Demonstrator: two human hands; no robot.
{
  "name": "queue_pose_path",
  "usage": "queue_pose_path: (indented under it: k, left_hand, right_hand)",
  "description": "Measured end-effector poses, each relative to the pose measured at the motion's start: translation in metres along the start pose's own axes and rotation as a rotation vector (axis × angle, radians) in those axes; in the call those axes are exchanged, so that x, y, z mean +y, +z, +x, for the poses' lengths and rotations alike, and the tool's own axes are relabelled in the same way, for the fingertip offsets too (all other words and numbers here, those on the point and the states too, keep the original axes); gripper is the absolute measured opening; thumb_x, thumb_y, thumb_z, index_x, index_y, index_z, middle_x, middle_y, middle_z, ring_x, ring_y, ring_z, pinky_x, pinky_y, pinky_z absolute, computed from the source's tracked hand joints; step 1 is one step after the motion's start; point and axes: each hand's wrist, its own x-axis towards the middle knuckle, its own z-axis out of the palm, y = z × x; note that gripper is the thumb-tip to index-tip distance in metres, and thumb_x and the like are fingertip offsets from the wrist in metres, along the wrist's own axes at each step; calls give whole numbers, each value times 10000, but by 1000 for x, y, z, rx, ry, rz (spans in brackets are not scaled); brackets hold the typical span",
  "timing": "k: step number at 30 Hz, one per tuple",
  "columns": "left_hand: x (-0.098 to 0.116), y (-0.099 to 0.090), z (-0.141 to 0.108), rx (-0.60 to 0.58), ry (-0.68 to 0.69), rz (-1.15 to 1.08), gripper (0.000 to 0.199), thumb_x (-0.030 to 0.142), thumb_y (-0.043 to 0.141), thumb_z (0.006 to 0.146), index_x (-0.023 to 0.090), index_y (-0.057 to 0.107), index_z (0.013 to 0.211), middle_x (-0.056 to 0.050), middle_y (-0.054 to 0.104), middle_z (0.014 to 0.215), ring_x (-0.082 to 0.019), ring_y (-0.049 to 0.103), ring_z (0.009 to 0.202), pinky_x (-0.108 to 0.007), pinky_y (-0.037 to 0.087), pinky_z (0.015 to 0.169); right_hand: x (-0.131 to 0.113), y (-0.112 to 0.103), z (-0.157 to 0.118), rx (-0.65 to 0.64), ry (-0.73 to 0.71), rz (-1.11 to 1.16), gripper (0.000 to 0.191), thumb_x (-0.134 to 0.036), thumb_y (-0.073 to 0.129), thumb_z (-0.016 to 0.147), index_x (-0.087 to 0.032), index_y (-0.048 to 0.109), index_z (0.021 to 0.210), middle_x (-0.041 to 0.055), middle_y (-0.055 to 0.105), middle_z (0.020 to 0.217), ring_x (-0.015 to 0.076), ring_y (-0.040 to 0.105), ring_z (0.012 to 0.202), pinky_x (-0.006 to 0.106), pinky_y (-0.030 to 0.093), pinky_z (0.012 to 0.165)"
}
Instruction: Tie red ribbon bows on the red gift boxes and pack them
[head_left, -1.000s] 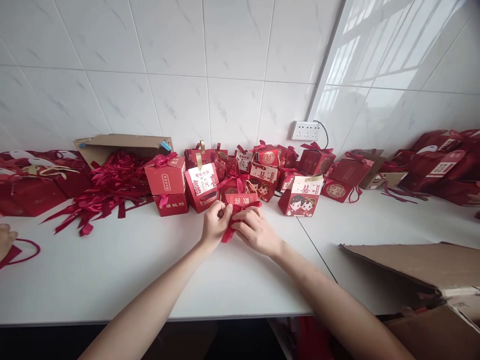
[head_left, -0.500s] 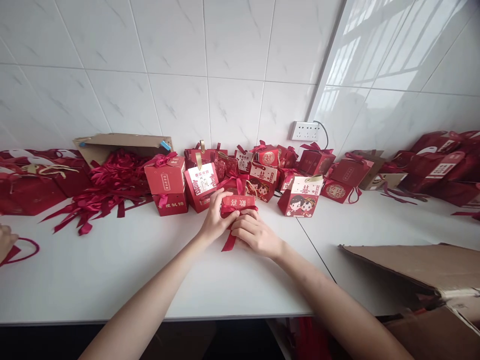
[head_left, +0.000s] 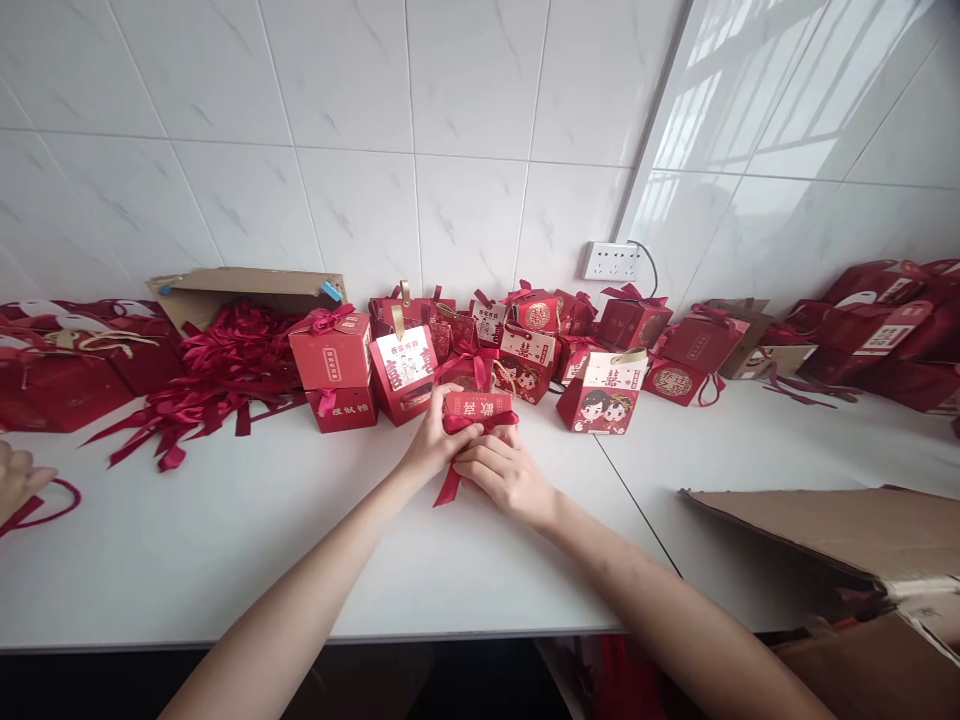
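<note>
A small red gift box (head_left: 478,403) with gold characters sits on the white table between my hands. Around its front runs a dark red ribbon (head_left: 448,487), one end of which hangs down below my fingers. My left hand (head_left: 436,440) grips the box's left side, its thumb pressed on the ribbon at the front. Bent fingers of my right hand (head_left: 506,468) pinch the ribbon at the middle of the box; the exact fingertip contact is partly hidden. Right behind stands another red box with a ribbon bow (head_left: 474,362).
Finished-looking red boxes (head_left: 604,398) line the wall. Loose ribbons (head_left: 225,385) spill from a cardboard box (head_left: 247,280) at left. A large open carton (head_left: 817,530) is at right. Another person's hand (head_left: 19,480) holds a red cord at far left.
My right hand has shifted slightly left, with its fingers closer to my left thumb. The hanging ribbon end has swung a little left. The other person's hand has moved slightly right.
</note>
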Motion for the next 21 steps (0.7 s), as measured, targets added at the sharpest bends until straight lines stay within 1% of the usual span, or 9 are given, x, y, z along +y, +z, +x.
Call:
queue_pose_path:
  k: [4,9,12,15,18,21]
  left_hand:
    - [-2,1,0,30,25,15,508,331,663,665,219,400,1085,1,600,842,-186,610,765,-332,497,743]
    - [-2,3,0,57,3,27,508,307,649,663,218,403,1097,-7,597,864,-188,614,778,-340,502,753]
    - [-3,3,0,61,23,26,496,316,654,664,218,409,1085,-11,591,883,-187,609,786,-337,500,743]
    - [-4,3,0,60,32,17,499,328,659,662,220,406,1079,-10,578,896,-184,601,799,-332,491,741]
    - [-4,3,1,70,46,20,484,319,658,660,221,408,1063,-11,575,908,-182,596,813,-327,484,745]
    - [-3,4,1,85,53,18,458,303,658,657,221,413,1036,-15,580,902,-184,597,808,-321,484,728]
  right_hand:
    - [-1,0,-1,-11,4,8,240,-131,362,971,-164,597,937,40,660,853,140,543,804,332,345,795]
    - [-3,1,1,63,-19,43,250,-136,360,975,-159,597,900,33,675,848,136,543,808,331,350,786]
    - [-4,2,0,23,-26,40,257,-153,356,980,-167,599,899,36,675,858,143,546,837,347,348,805]
    - [-3,3,-1,-10,-29,35,225,-149,379,973,-166,599,923,38,672,871,148,551,872,352,347,817]
    - [-4,2,-1,-7,-48,37,223,-152,384,971,-166,600,916,37,674,880,144,552,877,344,350,818]
    - [-5,2,0,25,-59,43,227,-158,382,972,-168,599,906,31,679,874,138,547,850,338,353,820]
